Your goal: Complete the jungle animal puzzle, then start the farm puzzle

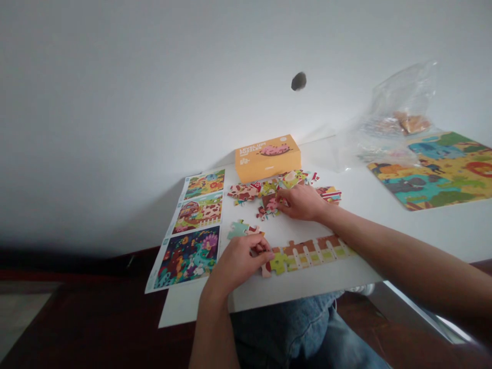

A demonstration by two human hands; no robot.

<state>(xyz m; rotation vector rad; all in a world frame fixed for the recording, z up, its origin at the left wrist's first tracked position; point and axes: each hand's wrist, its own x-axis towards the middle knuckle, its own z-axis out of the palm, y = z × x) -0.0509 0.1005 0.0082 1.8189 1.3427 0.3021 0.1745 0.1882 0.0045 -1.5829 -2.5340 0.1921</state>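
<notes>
A joined strip of jigsaw pieces [307,254] with a white fence runs along the front of the white table. At its left end, my left hand [244,256] is closed, thumb and fingers on a red-and-pink puzzle piece [265,270]. Whether that piece is joined to the strip I cannot tell. Farther back, my right hand [303,202] pinches a brown-and-pink puzzle piece [272,202] at the front of a loose pile of pieces [246,192]. Behind my left hand lie a pale green piece [237,228] and another one partly covered by the fingers.
A yellow puzzle box [269,160] stands behind the pile. To the left, a picture sheet [197,229] with three scenes overhangs the table edge. An assembled animal puzzle [442,174] and a clear plastic bag [400,110] with pieces inside are at the right, near the white wall [154,92].
</notes>
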